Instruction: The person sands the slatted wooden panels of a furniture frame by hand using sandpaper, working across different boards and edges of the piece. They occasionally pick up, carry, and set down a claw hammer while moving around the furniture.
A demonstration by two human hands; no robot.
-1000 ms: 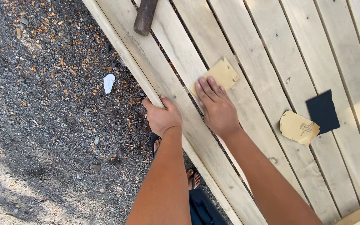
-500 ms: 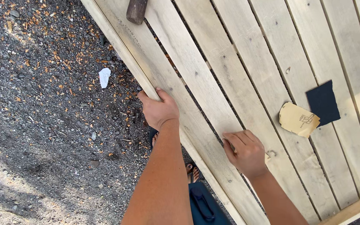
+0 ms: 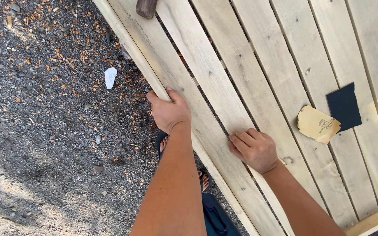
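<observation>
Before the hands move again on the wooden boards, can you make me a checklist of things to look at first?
1. Left hand holding the edge of the slatted wooden panel: ok, its grip wraps the outer board.
2. Right hand flat on a board: ok, fingers pressed down. Whether sandpaper is under it: cannot tell.
3. Spare sandpaper within reach: ok, a tan sheet and a dark sheet lie on the boards to the right.
4. Feet protected: not ok, toes in an open sandal show under the panel's edge.
5. Ground tidy: not ok, a white paper scrap lies on the gravel.
</observation>
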